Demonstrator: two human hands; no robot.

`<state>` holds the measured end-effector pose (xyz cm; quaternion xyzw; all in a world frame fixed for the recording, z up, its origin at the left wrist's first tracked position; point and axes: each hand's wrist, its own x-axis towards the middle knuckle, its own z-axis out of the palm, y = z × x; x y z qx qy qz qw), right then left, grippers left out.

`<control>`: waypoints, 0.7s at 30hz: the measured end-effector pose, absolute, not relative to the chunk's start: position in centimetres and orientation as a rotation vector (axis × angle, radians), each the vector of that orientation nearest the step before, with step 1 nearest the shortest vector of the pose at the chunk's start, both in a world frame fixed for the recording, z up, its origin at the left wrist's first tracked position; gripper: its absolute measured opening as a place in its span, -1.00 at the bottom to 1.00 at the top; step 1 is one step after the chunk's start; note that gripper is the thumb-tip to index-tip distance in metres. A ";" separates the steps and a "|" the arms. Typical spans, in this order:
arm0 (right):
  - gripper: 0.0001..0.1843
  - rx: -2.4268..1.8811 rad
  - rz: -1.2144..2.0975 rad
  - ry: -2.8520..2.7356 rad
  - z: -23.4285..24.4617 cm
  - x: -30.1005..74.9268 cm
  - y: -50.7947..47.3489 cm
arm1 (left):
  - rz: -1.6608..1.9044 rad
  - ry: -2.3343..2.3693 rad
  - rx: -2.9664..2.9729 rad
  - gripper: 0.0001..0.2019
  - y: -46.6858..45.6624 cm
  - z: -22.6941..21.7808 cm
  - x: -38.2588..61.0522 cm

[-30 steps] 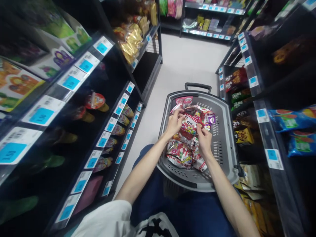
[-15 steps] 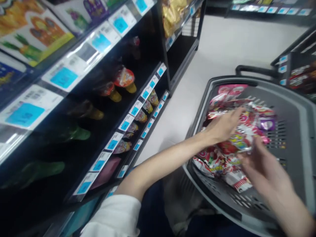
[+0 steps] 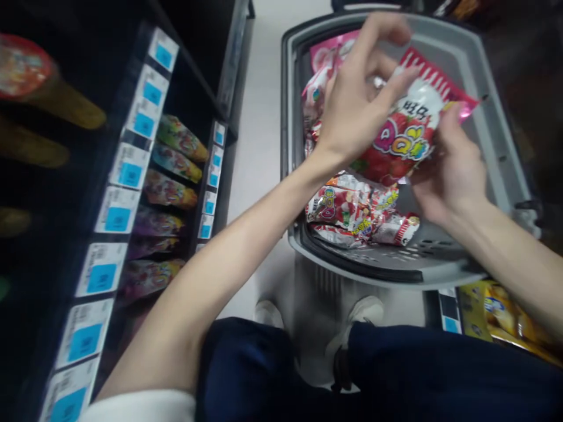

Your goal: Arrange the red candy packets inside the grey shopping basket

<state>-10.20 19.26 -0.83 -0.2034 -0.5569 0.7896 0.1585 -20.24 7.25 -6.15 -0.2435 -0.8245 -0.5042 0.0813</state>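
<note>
In the head view, my right hand (image 3: pixel 457 164) grips the right side of a red and white gummy candy bag (image 3: pixel 402 138) with strawberries on its front, tilted above a grey shopping basket (image 3: pixel 492 135). My left hand (image 3: pixel 358 94) is over the bag's left part, its fingers curved and apart and its thumb crossing the bag's upper edge. Whether the thumb presses on it I cannot tell. Below, several red and white candy packets (image 3: pixel 338 208) lie in the basket. A pink packet (image 3: pixel 325 53) lies at its far left. Another pink edge shows behind the held bag.
At the left stands a dark shelf with price labels (image 3: pixel 116 220) and several colourful packets (image 3: pixel 169 187). Yellow packages (image 3: pixel 501 310) are at the lower right. My shoes (image 3: pixel 369 310) stand on the pale floor (image 3: pixel 259 146) below the basket.
The view has swung right and down. The strawberry candy bag is now raised from the pile in my right hand. My left hand has gone from lying on the packets to curving above them.
</note>
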 end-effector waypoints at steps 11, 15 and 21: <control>-0.68 -0.493 2.262 -1.534 -0.8 -10.1 20.6 | -1.976 -2.095 -0.797 -0.63 7.5 -2.7 -20.1; -0.62 -0.488 2.224 -1.550 -1.3 -9.9 21.5 | -2.089 -2.090 -0.728 -0.71 7.8 -2.2 -19.4; -0.64 -0.497 2.304 -1.514 -1.2 -9.7 22.2 | -2.113 -2.134 -0.651 -0.80 7.9 -1.0 -18.0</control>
